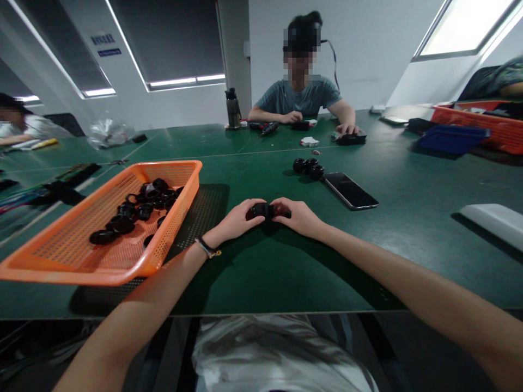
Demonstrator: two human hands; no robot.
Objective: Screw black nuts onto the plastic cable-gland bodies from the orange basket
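Just above the green table, a black round plastic part [261,210] is held between my two hands. My left hand [241,219] is closed with thumb and fingers around its left side. From the other side, my right hand [297,216] pinches the part's right end; the fingers cover much of it, so I cannot tell whether it is one piece or two. Several similar black round parts [122,222] lie loosely in the orange basket [81,275] at my left. A small cluster of black round parts [308,167] sits on the table beyond my right hand.
A smartphone [351,190] lies right of the cluster, and a white object [496,220] at the right edge. Across the green table [245,163], a co-worker [298,92] handles a black item. A blue bin [453,139] and red-orange basket [486,128] stand far right.
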